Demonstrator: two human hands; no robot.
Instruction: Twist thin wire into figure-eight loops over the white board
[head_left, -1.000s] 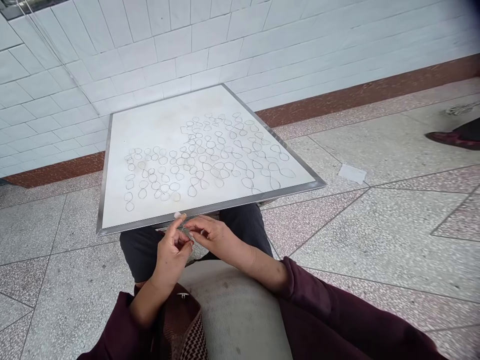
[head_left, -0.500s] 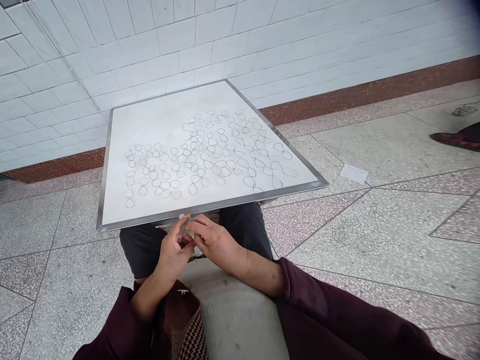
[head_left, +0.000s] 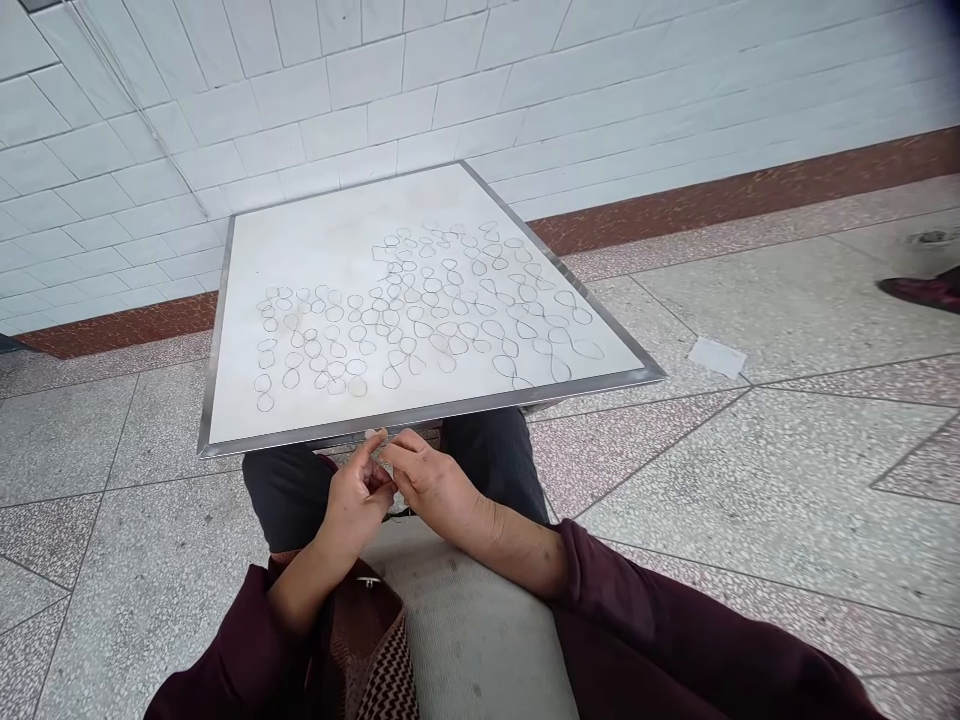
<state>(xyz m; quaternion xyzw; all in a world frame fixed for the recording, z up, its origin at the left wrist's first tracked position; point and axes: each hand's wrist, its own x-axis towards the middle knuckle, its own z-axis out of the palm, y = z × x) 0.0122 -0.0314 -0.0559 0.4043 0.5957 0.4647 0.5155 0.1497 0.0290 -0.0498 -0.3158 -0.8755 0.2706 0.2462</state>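
Note:
My left hand [head_left: 354, 502] and my right hand [head_left: 441, 488] meet over my lap, just in front of the near edge of a white square table [head_left: 300, 240] with a grey metal rim. Both are closed, with thumbs and fingers pinched together and the fingertips touching. What they pinch is too small to make out. A small whitish round piece [head_left: 370, 434] shows at my left index fingertip. Many thin, dark figure-eight loops [head_left: 391, 367] lie over the tabletop; whether they are wire or thread I cannot tell.
Behind the table stands a white tiled wall [head_left: 360, 80] with a red-brown base strip. A white paper [head_left: 717, 356] lies on the speckled floor to the right. Another person's dark shoe [head_left: 919, 290] is at the far right. A grey cloth [head_left: 480, 630] covers my lap.
The view has shifted slightly, so the table appears a little further right. My hands keep nearly the same pose, fingertips together.

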